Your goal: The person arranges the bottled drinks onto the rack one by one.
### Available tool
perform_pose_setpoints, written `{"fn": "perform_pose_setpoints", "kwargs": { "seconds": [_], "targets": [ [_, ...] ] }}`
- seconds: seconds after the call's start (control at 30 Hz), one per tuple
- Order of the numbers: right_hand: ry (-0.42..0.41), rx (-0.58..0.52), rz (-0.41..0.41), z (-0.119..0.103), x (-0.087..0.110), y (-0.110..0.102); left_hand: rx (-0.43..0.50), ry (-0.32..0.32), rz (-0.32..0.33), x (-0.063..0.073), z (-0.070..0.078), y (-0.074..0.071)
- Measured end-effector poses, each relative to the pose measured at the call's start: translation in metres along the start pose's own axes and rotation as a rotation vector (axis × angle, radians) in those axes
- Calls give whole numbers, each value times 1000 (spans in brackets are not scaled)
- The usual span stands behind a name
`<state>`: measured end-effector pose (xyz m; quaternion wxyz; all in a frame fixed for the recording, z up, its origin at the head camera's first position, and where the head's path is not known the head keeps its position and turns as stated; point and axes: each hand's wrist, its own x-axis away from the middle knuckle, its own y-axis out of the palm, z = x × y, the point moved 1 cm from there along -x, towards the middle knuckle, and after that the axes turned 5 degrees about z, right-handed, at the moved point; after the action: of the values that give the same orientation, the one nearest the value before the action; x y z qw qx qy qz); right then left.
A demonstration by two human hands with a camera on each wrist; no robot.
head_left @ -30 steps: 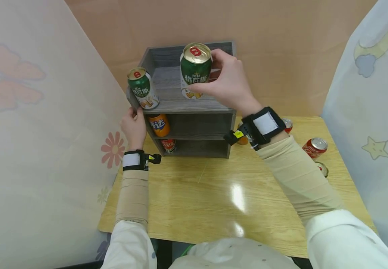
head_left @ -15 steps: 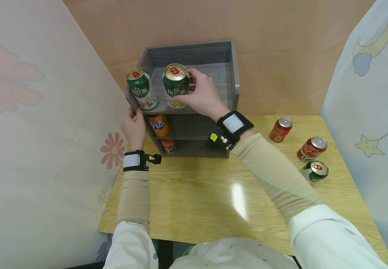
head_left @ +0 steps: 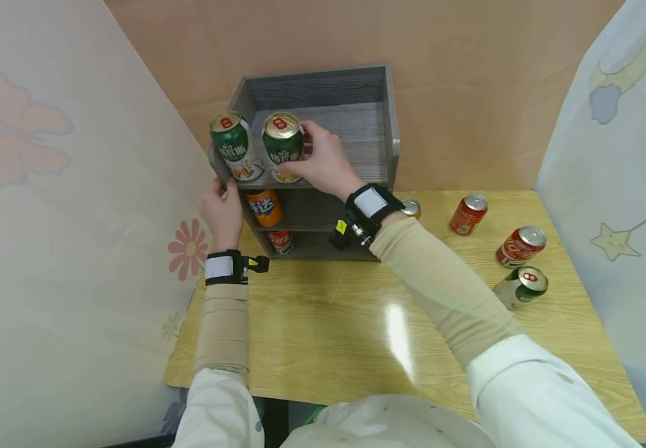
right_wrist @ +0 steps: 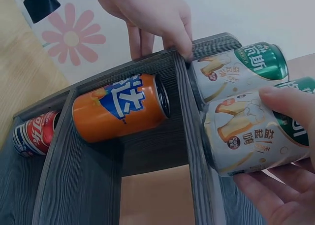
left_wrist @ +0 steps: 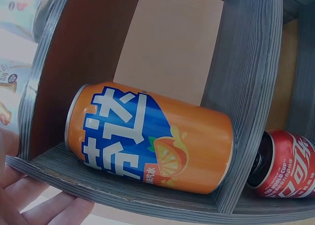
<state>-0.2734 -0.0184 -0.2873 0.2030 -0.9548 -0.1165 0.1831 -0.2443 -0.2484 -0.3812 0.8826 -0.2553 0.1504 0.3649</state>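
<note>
My right hand (head_left: 328, 158) grips a green-and-white drink can (head_left: 283, 146), thumb in front and fingers round its right side. That can is upright at the front of the top level of a grey wooden shelf (head_left: 356, 134). Close to its left stands a matching can (head_left: 235, 152). My left hand (head_left: 223, 214) holds the shelf's left side panel; in the right wrist view its thumb lies at the front edge and its fingers on the outside. Below, an orange soda can (left_wrist: 197, 141) stands in the middle level and a red cola can (left_wrist: 290, 166) in the bottom one.
On the table (head_left: 311, 336), to the right, are two red cans, one upright (head_left: 468, 214) and one further right (head_left: 520, 246), plus a green-and-white can (head_left: 521, 287). An orange can (head_left: 411, 208) is partly hidden behind my right forearm. Patterned sheets flank both sides.
My right hand has carried its can left and down to the top shelf level, near the matching can. The left hand keeps its place on the side panel.
</note>
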Motion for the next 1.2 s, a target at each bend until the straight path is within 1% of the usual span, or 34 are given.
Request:
{"fn": "perform_pose_setpoints", "kwargs": {
  "seconds": [0.23, 0.53, 0.63, 0.83, 1.03, 1.2],
  "targets": [
    [42, 28, -6, 0, -4, 6, -2, -3, -5, 0, 2, -1],
    [-2, 50, -30, 5, -6, 11, 0, -12, -1, -1, -1, -3],
    [-1, 66, -12, 7, -4, 10, -4, -13, -3, -1, -2, -3],
    [50, 83, 25, 10, -2, 11, -3, -19, -5, 0, -3, -5],
    [48, 88, 63, 12, -1, 14, 12, -4, -11, 1, -3, 0],
    [46, 74, 86, 14, -1, 15, 19, -9, -26, 2, -1, 3]
  ]
}}
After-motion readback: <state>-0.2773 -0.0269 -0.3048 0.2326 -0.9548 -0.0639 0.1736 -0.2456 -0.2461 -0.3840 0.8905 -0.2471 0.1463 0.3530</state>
